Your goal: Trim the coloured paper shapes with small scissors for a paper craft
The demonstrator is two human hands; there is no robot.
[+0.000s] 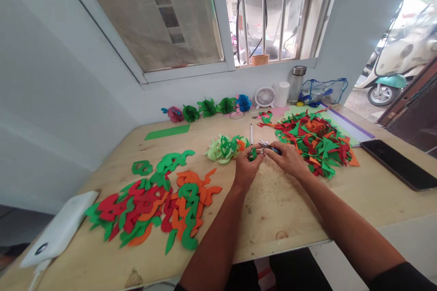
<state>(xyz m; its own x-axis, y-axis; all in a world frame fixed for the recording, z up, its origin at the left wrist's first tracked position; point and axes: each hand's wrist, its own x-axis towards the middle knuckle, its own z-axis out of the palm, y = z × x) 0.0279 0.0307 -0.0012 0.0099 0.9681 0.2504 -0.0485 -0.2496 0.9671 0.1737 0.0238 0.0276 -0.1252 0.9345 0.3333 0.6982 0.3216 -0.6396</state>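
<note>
In the middle of the table my left hand [246,164] is closed around a small green paper piece [252,154]. Close beside it, my right hand [286,158] grips dark-handled scissors [269,146], their blades pointing left toward the paper. The fingertips of both hands nearly meet, so the exact cut cannot be made out. Just beyond my left hand lies a cluster of light green, green and orange paper pieces [225,148]. A white pen [251,134] lies behind the hands.
Cut green, red and orange paper shapes [146,204] spread at left; a heap of scraps [317,141] lies right. Paper figures [208,107], a small fan [265,97] and a glass bottle [297,85] line the wall. A phone [401,163] lies far right, a white device [61,227] left.
</note>
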